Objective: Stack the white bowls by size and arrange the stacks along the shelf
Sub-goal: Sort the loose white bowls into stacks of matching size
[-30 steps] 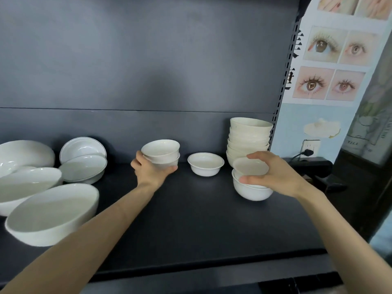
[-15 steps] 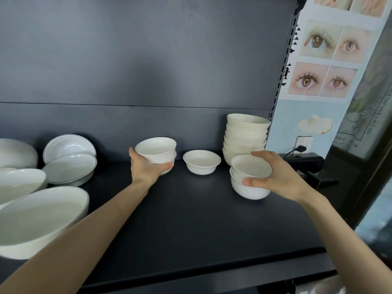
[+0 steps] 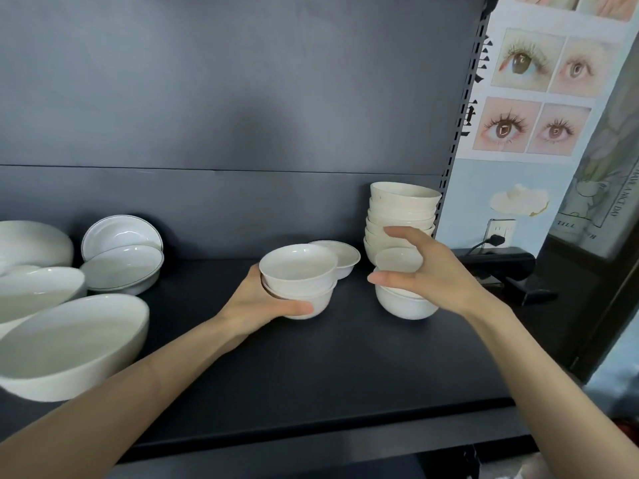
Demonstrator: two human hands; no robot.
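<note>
The step in hand looks like merging 2 same-size pairs of small bowls, so the left hand [image 3: 262, 305] should keep its pair [image 3: 298, 281] level, carry it toward the right hand [image 3: 435, 274], lift it clear above the rim there and lower it straight down, centred, so that nothing knocks. The top bowl of the left pair sits a little askew in the lower one, so a slow carry with the thumb braced low would stop it sliding. The right hand would do best either to steady the lower bowl of its own pair [image 3: 404, 300] from the side or to move out from above it, since at present it covers the landing spot. Just behind the right hand the tall stack [image 3: 403, 216] stands close, so any sideways swing risks a bump. A lone bowl [image 3: 342, 257] sits just beyond the left hand's pair. The left hand grips its pair from the near-left side, thumb [image 3: 301, 309] curled across the front of the lower bowl, fingers hidden behind; whether the pair is off the shelf [image 3: 311, 368] I cannot tell. The right hand arches wide over its pair, fingers spread and only gently curved, the forefinger well above the top rim, thumb stretched across the front; it clasps nothing plainly, and whether the palm touches the bowl is hidden. Far to the left of the left hand lie big bowls [image 3: 69, 340].
</note>
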